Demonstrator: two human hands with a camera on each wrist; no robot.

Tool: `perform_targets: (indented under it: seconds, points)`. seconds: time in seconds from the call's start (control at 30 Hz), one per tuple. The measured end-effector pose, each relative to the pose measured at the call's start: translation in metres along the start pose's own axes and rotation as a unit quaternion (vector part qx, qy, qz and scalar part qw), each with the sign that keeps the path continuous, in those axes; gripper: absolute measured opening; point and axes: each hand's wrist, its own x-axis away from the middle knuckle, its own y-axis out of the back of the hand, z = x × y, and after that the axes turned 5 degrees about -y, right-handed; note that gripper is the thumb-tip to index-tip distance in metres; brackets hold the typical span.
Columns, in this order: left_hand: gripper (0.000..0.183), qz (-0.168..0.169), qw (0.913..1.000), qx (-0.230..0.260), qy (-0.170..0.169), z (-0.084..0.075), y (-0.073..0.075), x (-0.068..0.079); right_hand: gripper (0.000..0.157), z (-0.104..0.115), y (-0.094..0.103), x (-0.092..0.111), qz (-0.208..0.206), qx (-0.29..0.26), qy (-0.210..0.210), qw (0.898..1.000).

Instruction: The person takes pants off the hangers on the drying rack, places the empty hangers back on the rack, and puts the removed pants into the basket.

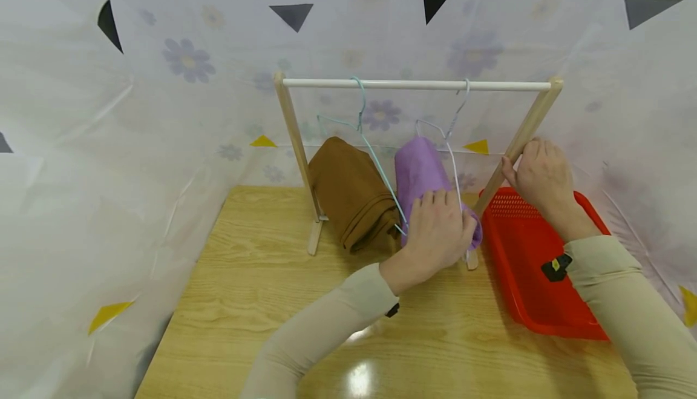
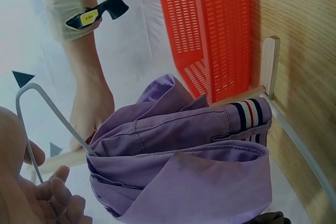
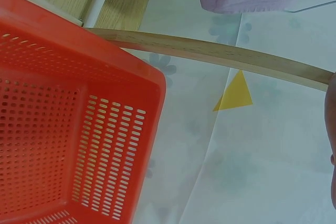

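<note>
Left hand (image 1: 437, 229) holds the white hanger (image 1: 454, 168), purple garment (image 1: 420, 166) draped on it; right hand (image 1: 544, 176) grips the wooden post (image 1: 529, 123). Brown garment (image 1: 351, 187) hangs alongside; red basket (image 1: 505, 278) beside the post.

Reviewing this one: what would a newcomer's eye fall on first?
Probably the bright red basket, to the right of the wooden rack. Next, the brown garment and the purple garment, hanging side by side below its white bar. The left hand is at the purple garment; the right hand grips the right post.
</note>
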Motion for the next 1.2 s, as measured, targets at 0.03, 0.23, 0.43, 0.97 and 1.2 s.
perform_targets:
  seconds: [0.03,0.23,0.43,0.97,1.2]
  points:
    - [0.025,-0.001,1.0,-0.001,0.0,0.0,0.0,0.0,0.05,0.0,-0.001,0.0,-0.001,-0.001,0.0,1.0]
    - [0.026,-0.008,0.9998,-0.016,-0.001,0.003,0.003,0.003,0.049,0.001,-0.001,0.0,0.005,0.003,-0.004,1.0]
    - [0.027,-0.017,0.9989,-0.043,-0.01,0.005,0.008,0.006,0.048,0.004,0.0,0.0,0.008,-0.001,-0.01,1.0]
    - [0.018,0.023,0.9977,-0.063,0.014,0.006,0.021,0.006,0.043,0.003,0.003,0.0,0.036,0.002,-0.033,0.999]
    - [0.02,-0.01,0.9969,-0.078,0.002,0.01,0.019,0.007,0.045,0.003,0.002,0.0,0.029,0.003,-0.028,0.999]
